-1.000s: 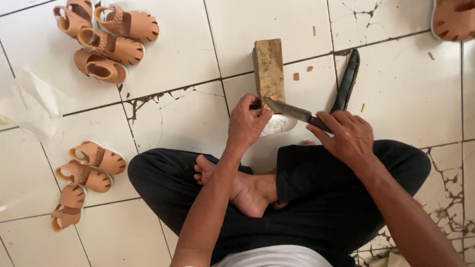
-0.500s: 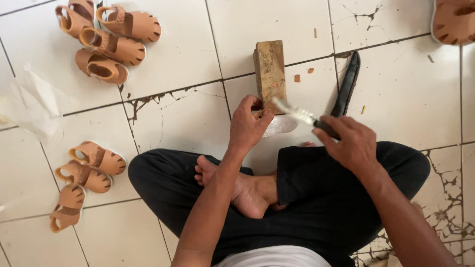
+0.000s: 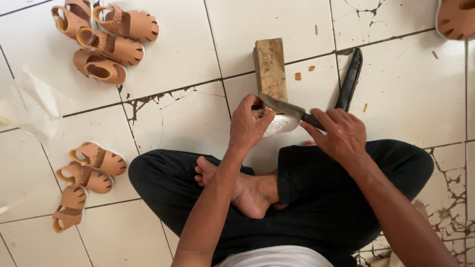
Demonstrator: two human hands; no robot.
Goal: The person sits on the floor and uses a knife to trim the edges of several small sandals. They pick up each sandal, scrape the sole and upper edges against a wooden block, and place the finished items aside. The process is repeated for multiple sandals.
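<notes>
Now, mid-frame, two hands work a knife over a pale sole.

Left hand [image 3: 250, 126] has its grip closed on the white sole piece [image 3: 278, 124] (partly hidden by the fingers), while the right hand [image 3: 339, 134] grips the handle of the knife [image 3: 287, 107], blade laid across the sole by the wooden block [image 3: 270, 68]. Right of the block lies a black sheath [image 3: 350, 79]; tan sandals [image 3: 106, 42] sit upper left and lower left [image 3: 86, 178] on the cracked tile floor [image 3: 183, 113].
</notes>
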